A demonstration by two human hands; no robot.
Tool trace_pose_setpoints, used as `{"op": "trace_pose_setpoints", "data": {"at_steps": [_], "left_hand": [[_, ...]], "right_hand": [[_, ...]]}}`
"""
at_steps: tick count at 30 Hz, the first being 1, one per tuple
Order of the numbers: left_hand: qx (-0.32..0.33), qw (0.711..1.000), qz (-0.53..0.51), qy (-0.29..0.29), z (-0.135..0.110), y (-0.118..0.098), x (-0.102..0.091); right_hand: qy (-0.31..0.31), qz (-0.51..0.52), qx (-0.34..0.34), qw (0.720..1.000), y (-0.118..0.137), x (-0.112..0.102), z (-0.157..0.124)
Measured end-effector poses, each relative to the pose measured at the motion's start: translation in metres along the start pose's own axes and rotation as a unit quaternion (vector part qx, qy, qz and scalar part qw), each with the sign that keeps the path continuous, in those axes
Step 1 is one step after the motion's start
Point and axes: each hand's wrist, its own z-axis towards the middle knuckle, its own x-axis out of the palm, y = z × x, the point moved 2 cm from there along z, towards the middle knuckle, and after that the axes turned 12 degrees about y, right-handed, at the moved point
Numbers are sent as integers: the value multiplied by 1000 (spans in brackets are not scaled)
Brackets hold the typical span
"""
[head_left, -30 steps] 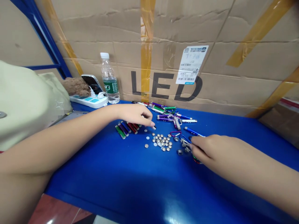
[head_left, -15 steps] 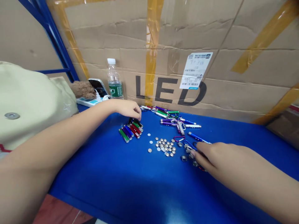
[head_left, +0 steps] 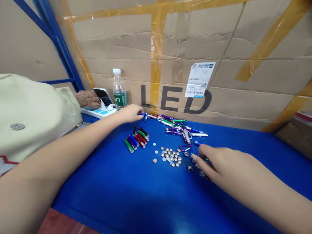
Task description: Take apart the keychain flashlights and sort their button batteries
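My left hand reaches to the far side of the blue table and pinches the blue clip end of a small keychain flashlight. A pile of coloured keychain flashlights lies beyond it. A row of short coloured tubes sits near my left wrist. Several silver button cells are scattered mid-table. My right hand rests, fingers curled, over small metal parts and carabiner clips; what it grips is hidden.
A big cardboard box marked LED with a shipping label walls the back. A water bottle, a phone and a power strip stand at the back left. A cream bag lies left.
My left hand moved from the row of short tubes back to the flashlight pile and pinched a blue clip. My right hand stayed over the small metal parts.
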Motion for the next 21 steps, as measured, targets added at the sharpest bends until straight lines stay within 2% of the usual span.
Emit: {"op": "trace_pose_setpoints", "data": {"at_steps": [1,2,5,8,11,15,18,21], "left_hand": [[14,1000,-16,-14,-2,-8,-4],[51,996,-63,-33,-5,-18,-8],[170,971,-165,-38,-19,-57,-15],[285,941,-174,-49,-40,-99,-19],[372,912,-159,-61,-60,-128,-22],[394,900,-153,-107,-71,-137,-25],[392,898,-150,-133,-70,-134,-24],[397,893,-158,-141,-70,-136,-21]], "right_hand": [[-30,27,-9,999,-1,0,1],[-63,57,-20,996,-2,0,3],[-137,162,-54,976,-5,2,7],[-160,264,-109,945,-5,5,12],[-132,328,-163,921,-2,3,13],[-20,392,-186,900,3,0,11],[-9,435,-182,882,5,-1,8],[-12,439,-178,881,6,1,8]]}}
